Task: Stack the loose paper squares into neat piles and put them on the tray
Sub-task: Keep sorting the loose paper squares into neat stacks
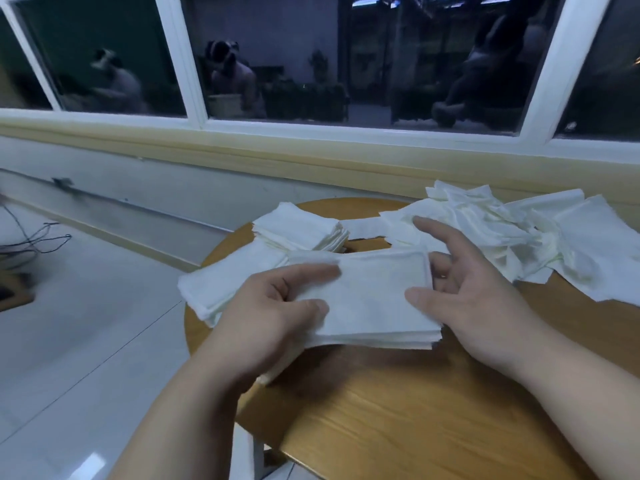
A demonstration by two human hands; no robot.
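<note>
Left hand (263, 306) grips the paper stack (374, 299), right hand (478, 299) spread against its right edge; loose squares (502, 233) beyond, bare counter (415, 410) nearer.

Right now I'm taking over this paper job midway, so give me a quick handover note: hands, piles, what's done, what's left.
Left hand grips the near stack by its left side, thumb on top.
Right hand open, thumb resting on that stack's right edge.
Also on the table: a far pile, a left pile, and a loose heap at the right.
Done: three piles formed.
Left: stack the heap, then move every pile to the tray, which is not in view.
</note>
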